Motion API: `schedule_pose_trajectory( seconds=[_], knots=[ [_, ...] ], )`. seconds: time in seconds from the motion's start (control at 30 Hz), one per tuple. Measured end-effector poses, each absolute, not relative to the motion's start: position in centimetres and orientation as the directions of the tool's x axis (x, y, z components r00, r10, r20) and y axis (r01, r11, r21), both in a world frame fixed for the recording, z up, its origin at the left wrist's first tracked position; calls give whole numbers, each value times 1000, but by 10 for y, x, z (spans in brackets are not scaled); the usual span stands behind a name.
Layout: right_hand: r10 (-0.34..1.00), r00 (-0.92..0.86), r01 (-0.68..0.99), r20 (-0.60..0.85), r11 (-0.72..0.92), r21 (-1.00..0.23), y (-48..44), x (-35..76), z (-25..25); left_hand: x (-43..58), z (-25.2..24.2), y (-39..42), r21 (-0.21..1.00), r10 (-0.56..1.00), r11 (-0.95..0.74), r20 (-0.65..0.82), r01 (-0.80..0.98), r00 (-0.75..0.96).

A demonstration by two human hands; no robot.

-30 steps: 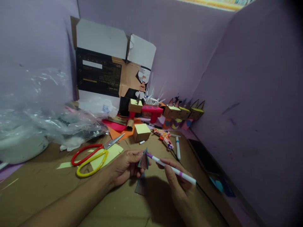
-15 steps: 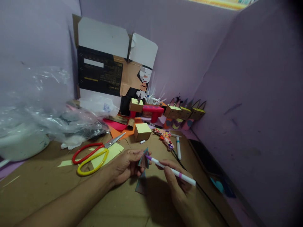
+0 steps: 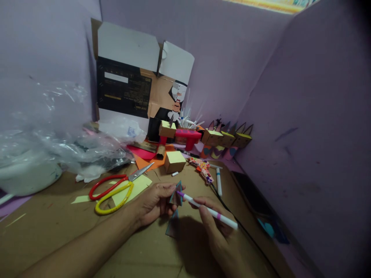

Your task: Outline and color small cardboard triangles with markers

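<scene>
Pinching a small triangle [image 3: 174,199] upright between thumb and fingers, the left hand [image 3: 153,204] holds it just ahead of the palm, its brown face edged in blue. The right hand [image 3: 218,236], seen with it in the head view, is closed around a white marker [image 3: 226,219] with a pink ring, held slantwise in a writing grip. The marker's purple tip meets the triangle's face at the left hand's fingertips, though whether it truly touches is too small to tell.

Just below the left hand's fingers a second triangle [image 3: 173,228], also edged in blue, lies on the cardboard sheet [image 3: 136,255]. Left of that hand and a little beyond it are scissors [image 3: 131,178] with one red and one yellow handle, lying partly over yellow paper [image 3: 142,186]. Straight beyond the left hand's fingertips sit a white cap [image 3: 174,174] and, just behind it, a small box [image 3: 175,165] with a yellow top.

Beyond the right hand rests a flower-patterned glue gun [image 3: 206,173], its black cable [image 3: 256,245] running past that hand's right side. A pen with a blue ring [image 3: 219,185] lies beside the glue gun. Farther from the right hand stand cardboard figures [image 3: 213,138] with pointed ears. Well beyond the left hand, crumpled clear plastic [image 3: 58,127] spreads leftward and an unfolded printed carton [image 3: 124,88] stands against the wall [image 3: 220,58].
</scene>
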State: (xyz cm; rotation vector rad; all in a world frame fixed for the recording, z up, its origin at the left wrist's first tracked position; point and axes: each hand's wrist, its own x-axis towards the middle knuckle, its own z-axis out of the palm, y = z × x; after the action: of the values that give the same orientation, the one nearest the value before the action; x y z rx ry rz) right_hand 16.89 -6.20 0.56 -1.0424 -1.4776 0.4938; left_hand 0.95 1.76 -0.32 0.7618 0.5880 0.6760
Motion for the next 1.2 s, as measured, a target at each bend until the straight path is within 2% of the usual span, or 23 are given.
schedule_pose_trajectory(
  seconds=[0.17, 0.27, 0.43, 0.73, 0.9, 1.1, 1.2],
  knots=[
    [854, 78, 283, 515, 476, -833, -63, 169, 2, 10, -4, 18, 785, 743, 525, -234, -329, 627],
    [836, 113, 250, 537, 499, -830, -62, 170, 0, 9, -5, 18, 787, 736, 526, -231, -323, 636],
    [820, 93, 304, 565, 517, -800, -62, 167, 5, 9, -5, 18, 777, 732, 542, -248, -320, 635],
    [826, 97, 296, 555, 509, -808, -64, 168, 4, 10, -2, 17, 761, 740, 548, -248, -347, 625],
    [835, 0, 329, 549, 519, -789, -65, 168, 6, 10, -3, 18, 754, 750, 547, -250, -363, 612],
    [817, 101, 296, 568, 521, -801, -65, 168, 6, 10, -4, 18, 735, 737, 567, -249, -373, 628],
    [824, 54, 277, 564, 531, -801, -64, 166, 8, 10, -5, 18, 745, 743, 552, -233, -376, 627]
  ],
)
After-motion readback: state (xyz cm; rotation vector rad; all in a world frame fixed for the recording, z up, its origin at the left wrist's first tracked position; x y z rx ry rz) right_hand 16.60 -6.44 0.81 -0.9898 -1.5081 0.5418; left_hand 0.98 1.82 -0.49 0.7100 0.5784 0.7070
